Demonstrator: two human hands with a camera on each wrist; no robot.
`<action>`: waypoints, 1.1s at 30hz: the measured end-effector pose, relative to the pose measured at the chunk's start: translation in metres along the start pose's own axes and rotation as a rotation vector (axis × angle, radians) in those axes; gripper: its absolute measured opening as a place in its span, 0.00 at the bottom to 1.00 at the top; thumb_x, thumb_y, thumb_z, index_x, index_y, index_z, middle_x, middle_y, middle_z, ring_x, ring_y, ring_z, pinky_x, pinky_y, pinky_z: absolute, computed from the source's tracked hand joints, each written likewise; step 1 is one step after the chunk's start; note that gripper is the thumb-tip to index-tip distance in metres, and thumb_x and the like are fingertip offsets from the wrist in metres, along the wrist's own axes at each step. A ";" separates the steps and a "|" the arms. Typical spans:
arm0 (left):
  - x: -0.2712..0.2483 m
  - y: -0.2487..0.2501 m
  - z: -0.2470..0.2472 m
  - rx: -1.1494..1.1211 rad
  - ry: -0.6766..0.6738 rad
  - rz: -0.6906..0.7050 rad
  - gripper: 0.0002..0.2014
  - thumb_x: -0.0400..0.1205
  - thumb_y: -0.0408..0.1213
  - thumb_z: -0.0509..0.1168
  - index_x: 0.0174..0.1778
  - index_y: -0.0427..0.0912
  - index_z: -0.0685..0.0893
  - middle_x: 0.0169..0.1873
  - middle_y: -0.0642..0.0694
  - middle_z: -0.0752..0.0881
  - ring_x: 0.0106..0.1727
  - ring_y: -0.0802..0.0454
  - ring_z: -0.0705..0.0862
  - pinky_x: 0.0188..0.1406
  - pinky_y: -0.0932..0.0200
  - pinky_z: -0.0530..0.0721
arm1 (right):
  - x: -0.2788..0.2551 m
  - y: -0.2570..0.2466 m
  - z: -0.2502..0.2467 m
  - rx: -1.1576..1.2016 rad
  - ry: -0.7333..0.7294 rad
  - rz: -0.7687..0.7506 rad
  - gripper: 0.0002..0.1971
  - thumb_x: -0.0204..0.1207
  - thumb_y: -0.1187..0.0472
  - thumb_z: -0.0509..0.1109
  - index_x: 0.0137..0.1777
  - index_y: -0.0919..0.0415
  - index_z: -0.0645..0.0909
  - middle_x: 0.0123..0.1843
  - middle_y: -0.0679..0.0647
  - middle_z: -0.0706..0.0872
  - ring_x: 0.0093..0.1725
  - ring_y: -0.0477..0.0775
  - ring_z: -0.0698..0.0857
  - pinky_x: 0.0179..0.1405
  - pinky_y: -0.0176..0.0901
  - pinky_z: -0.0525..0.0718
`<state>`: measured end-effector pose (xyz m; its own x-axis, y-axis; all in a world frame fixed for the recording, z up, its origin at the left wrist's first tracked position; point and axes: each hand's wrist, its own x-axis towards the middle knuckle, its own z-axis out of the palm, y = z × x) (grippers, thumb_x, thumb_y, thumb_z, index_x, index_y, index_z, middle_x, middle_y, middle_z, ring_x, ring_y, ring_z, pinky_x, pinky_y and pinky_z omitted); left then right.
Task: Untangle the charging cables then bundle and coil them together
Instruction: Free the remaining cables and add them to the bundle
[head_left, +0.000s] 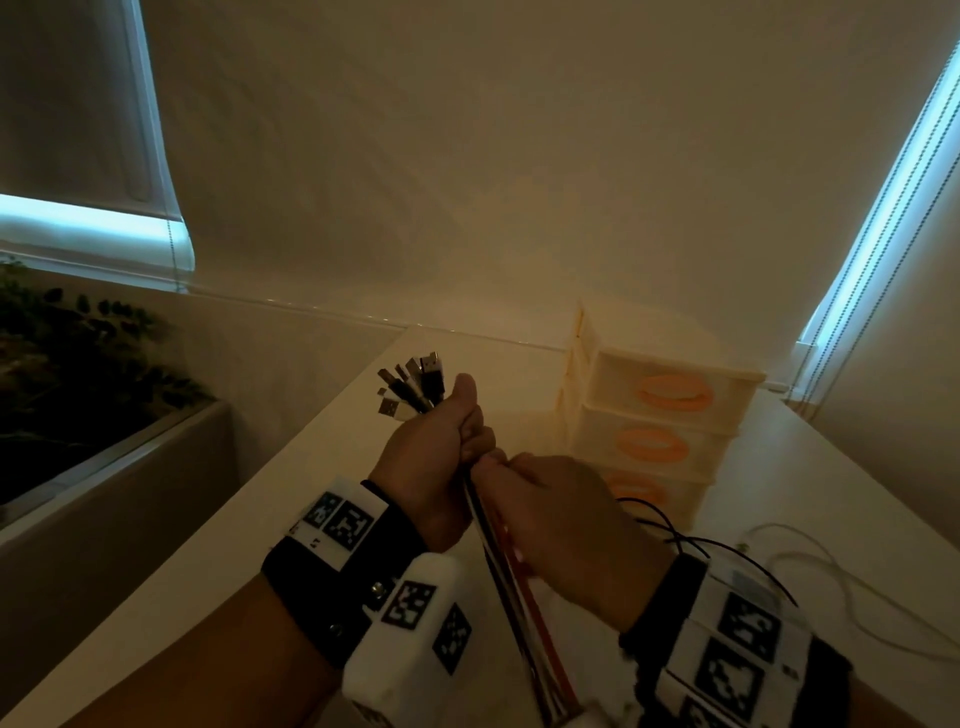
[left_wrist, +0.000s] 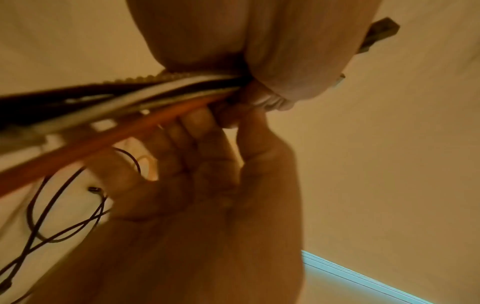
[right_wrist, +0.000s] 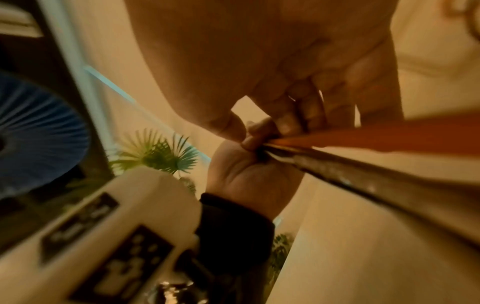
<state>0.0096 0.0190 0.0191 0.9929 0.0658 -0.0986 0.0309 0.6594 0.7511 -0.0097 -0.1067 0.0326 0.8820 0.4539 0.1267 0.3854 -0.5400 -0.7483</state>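
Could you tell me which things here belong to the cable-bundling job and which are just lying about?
Job:
cable bundle
USB plugs
left hand
right hand

Lying about:
drawer unit
plant
loose white cable, uncertain

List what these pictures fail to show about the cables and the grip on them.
- Far ends of the cable bundle: cut off by the head view's bottom edge.
- Cable count: the left hand covers the bundle behind the USB plugs; both wrist views are motion-blurred.
- Right hand fingers: hidden behind its own back in the head view.
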 end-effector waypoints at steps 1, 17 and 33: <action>0.000 0.002 0.000 -0.004 0.016 0.018 0.28 0.88 0.54 0.59 0.23 0.45 0.63 0.19 0.49 0.61 0.23 0.52 0.63 0.37 0.56 0.68 | 0.002 -0.003 -0.001 -0.074 0.036 -0.053 0.26 0.85 0.47 0.60 0.29 0.64 0.68 0.26 0.56 0.67 0.26 0.52 0.67 0.28 0.53 0.71; -0.016 0.005 0.004 0.357 0.050 0.110 0.14 0.89 0.27 0.52 0.37 0.39 0.73 0.15 0.49 0.68 0.17 0.56 0.65 0.18 0.66 0.63 | 0.073 -0.058 -0.004 -0.197 -0.045 -0.227 0.14 0.84 0.47 0.66 0.60 0.55 0.72 0.51 0.51 0.82 0.48 0.50 0.81 0.45 0.44 0.79; -0.003 0.001 0.010 0.266 -0.015 -0.021 0.18 0.87 0.58 0.54 0.52 0.49 0.81 0.35 0.50 0.73 0.33 0.55 0.71 0.34 0.57 0.66 | 0.038 -0.019 0.009 0.557 -0.146 0.398 0.57 0.62 0.21 0.69 0.87 0.47 0.54 0.77 0.56 0.78 0.61 0.56 0.86 0.52 0.55 0.89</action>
<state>0.0074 0.0115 0.0267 0.9933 0.0423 -0.1075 0.0781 0.4404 0.8944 0.0144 -0.0727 0.0461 0.8665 0.4089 -0.2863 -0.1907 -0.2589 -0.9469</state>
